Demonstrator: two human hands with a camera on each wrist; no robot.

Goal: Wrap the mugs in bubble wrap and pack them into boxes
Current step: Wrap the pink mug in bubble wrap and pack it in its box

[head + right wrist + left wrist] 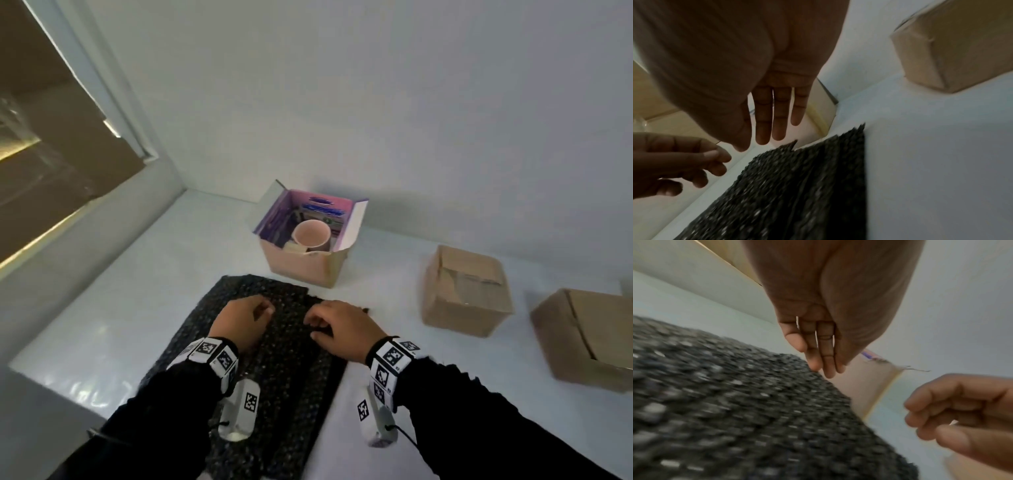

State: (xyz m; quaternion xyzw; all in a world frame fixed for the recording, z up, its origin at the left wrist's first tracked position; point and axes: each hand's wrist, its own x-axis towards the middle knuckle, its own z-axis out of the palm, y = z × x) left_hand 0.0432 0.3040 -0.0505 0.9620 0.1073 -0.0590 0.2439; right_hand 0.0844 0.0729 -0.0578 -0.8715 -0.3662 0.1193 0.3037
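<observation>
Hovering over a dark grey sheet of bubble wrap (274, 342), both hands sit close together near the sheet's far end. The left hand (241, 320) has its fingers loosely bent in the head view, while its wrist view shows them nearly straight, tips at the sheet's far edge; its grip is apart and holds nothing. The right hand (337, 327) curls its fingers loosely above the wrap, just right of the left; its own wrist view shows straight, relaxed fingers clear of the sheet, so that grip is apart too.

The wrap lies flat on the pale, glossy white desk (120, 308), its surface pebbled with small round bubbles that catch light as specks, its far edge ragged.

At twelve o'clock from the hands stands an open cardboard box (305, 267) with tan outer walls and purple printed inner faces; the printing is too blurred to read. Inside it, upright, sits a round pale pink mug (311, 234), open mouth up.

At two o'clock rests a plain brown cardboard box with closed flaps (466, 294), creased on top. At three o'clock, cut by the frame edge, is another brown cardboard box, tilted (589, 339).

Both wrists carry bands of white cubes (394, 359) printed with black square fiducial patterns; no words are legible. Black sleeves (479, 411) cover the forearms.
</observation>
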